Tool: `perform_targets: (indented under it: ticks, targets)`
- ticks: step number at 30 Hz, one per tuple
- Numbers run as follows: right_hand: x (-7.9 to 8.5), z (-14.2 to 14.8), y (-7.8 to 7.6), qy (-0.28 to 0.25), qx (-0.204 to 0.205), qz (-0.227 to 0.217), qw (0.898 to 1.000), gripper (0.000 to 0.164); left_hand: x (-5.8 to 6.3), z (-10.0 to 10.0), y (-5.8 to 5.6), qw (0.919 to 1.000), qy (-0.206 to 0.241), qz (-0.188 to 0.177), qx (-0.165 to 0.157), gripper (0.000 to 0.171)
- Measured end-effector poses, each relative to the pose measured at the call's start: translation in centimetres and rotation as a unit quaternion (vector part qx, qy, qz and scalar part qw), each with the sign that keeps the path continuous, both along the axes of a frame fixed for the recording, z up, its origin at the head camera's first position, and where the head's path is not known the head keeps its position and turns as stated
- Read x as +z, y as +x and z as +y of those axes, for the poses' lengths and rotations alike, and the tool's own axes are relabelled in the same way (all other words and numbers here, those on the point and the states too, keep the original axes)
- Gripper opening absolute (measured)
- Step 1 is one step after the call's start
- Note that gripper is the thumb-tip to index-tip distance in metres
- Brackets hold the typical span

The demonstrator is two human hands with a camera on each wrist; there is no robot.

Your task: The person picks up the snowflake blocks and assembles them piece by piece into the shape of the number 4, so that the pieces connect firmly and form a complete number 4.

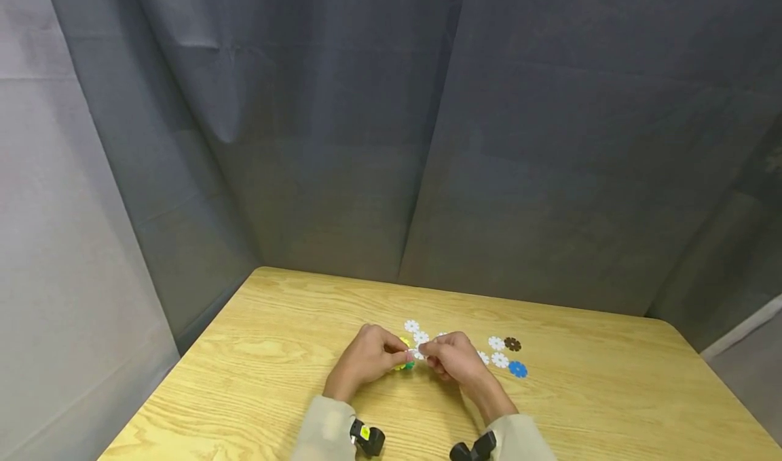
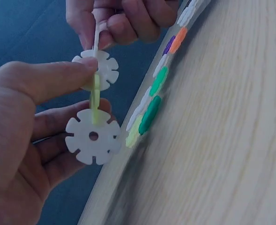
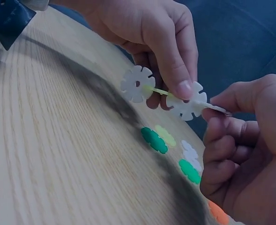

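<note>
Left hand [image 2: 20,126] and right hand [image 2: 119,18] pinching joined discs [image 2: 94,108] (loose discs [image 1: 504,356] on table [image 1: 611,393] beside).

White notched discs [image 2: 93,136], interlocked, held aloft

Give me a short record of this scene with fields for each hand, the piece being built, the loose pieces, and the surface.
left hand: thumb and fingers grip the disc assembly
right hand: pinches a white disc edge-on at the assembly's end
disc assembly: two white notched discs joined by a yellow-green disc slotted between them
loose discs: white, brown and blue ones lie flat to the right of the hands; green, orange and purple ones show in the wrist views
table: light wood grain
</note>
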State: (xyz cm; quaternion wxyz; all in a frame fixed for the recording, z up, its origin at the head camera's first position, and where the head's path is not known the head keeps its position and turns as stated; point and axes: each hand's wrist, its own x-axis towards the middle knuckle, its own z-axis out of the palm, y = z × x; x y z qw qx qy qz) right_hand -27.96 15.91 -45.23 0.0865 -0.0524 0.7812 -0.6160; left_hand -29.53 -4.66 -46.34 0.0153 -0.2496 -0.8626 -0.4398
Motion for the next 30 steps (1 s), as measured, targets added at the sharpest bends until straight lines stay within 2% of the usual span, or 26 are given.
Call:
perform_targets:
  ticks: [6, 13, 20, 25, 30]
  targets:
    - [0.0, 0.4, -0.3, 0.007, 0.025, 0.006, 1.000, 0.028, -0.1, -1.2, -0.1, 0.9993, -0.022, 0.005, 0.028, 0.011]
    - [-0.2, 0.7, -0.9, -0.001, 0.037, 0.017, 0.999, 0.027, 0.0, -2.9, 0.0, 0.9981, -0.017, -0.011, 0.058, 0.011]
    - [-0.6, 0.5, -1.1, 0.049, 0.053, 0.051, 0.996, 0.022, 0.0, -3.1, 0.1, 0.9975, -0.014, -0.017, 0.067, 0.012]
    - [-1.3, 0.2, -1.2, 0.094, 0.075, 0.090, 0.989, 0.020, 0.1, -3.0, 0.1, 0.9978, -0.011, -0.017, 0.063, 0.010]
    - [-2.0, -0.2, -1.5, 0.131, 0.087, 0.118, 0.980, 0.026, 0.1, -2.9, 0.0, 0.9981, -0.004, -0.020, 0.059, 0.009]
